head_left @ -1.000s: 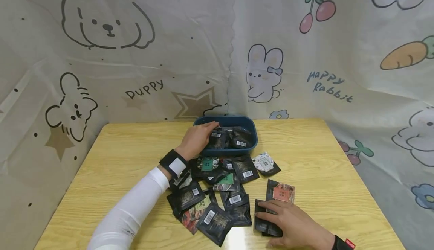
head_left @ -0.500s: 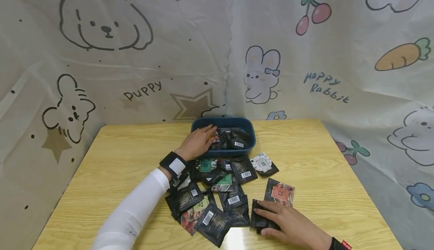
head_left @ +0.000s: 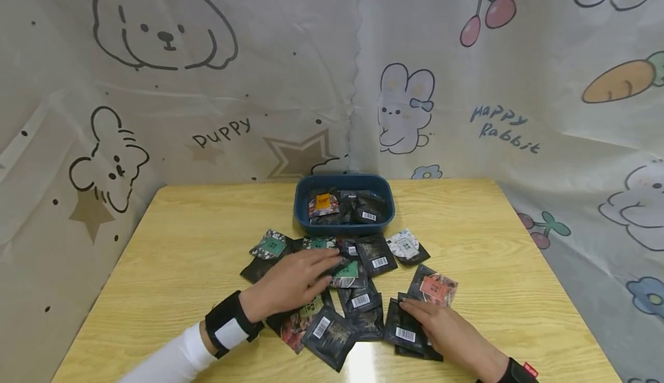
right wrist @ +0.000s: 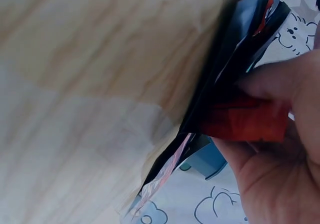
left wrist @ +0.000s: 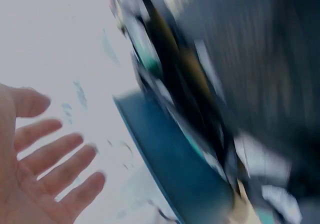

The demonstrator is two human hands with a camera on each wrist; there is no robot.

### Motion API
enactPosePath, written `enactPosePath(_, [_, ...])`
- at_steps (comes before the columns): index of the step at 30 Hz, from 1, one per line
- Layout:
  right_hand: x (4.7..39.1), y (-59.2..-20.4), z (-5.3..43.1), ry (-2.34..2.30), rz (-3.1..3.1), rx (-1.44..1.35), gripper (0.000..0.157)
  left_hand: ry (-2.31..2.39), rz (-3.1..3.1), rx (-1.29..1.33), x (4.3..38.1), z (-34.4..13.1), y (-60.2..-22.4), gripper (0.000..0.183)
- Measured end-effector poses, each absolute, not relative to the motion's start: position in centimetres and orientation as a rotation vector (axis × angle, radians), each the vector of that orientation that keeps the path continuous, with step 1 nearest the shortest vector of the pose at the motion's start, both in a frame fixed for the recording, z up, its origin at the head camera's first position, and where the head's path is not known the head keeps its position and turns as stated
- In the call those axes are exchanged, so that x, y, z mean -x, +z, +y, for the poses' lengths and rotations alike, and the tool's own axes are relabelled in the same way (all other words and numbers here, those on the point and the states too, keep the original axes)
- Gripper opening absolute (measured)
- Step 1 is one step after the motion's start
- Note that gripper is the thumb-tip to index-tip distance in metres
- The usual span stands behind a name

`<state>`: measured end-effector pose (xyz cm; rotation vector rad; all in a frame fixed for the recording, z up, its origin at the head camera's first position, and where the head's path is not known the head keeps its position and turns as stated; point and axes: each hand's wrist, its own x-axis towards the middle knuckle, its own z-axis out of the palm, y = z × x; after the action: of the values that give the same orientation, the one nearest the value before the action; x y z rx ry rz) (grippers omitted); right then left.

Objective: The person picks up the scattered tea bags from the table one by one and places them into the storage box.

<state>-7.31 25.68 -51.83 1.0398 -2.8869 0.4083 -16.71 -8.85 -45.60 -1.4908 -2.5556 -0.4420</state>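
Note:
My left hand (head_left: pixel 295 282) hovers palm down over a loose pile of black sachets (head_left: pixel 332 337), its fingers stretched out. In the left wrist view those fingers (left wrist: pixel 65 154) are spread and hold nothing; the sachets beside them are blurred. My right hand (head_left: pixel 453 334) is at a small stack on the right, its fingers on the edge of a black barcoded sachet (head_left: pixel 407 326). The right wrist view has the thumb and fingers pinching a sachet with a red face (right wrist: pixel 245 121). Just behind that stack lies a sachet with an orange-red label (head_left: pixel 436 289).
A blue bin (head_left: pixel 344 229) stands at the back of the wooden table (head_left: pixel 197 221), with several sachets inside, one with an orange label (head_left: pixel 323 201) on top. A white-patterned sachet (head_left: pixel 404 246) lies right of the pile. A printed cloth (head_left: pixel 290 100) hangs behind.
My left hand has left the bin and come back toward me over the pile, uncovering the orange-labelled sachet. At the right stack, my right hand has shifted slightly right and a barcode now shows.

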Motion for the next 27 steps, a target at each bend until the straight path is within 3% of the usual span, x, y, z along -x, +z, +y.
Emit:
enactPosePath(5, [7.9,-50.8,25.6,0.454,-2.843,-1.001,0.051,-0.398,-2.682,1.727,13.3,-9.3,-45.6,0.059])
enactPosePath(12, [9.6,-47.3,26.0,0.452,-2.691,-1.027,0.058,-0.227,-2.754,2.013,11.3,-8.8,-47.2,0.071])
enactPosePath(19, [12.3,-43.6,26.3,0.503,-2.532,-1.053,0.057,-0.084,-2.717,1.963,10.1,-8.6,-48.5,0.06])
enactPosePath(27, [17.4,-41.2,24.9,0.51,-2.449,-1.065,0.045,-0.06,-2.651,1.887,9.4,-8.2,-49.4,0.047])
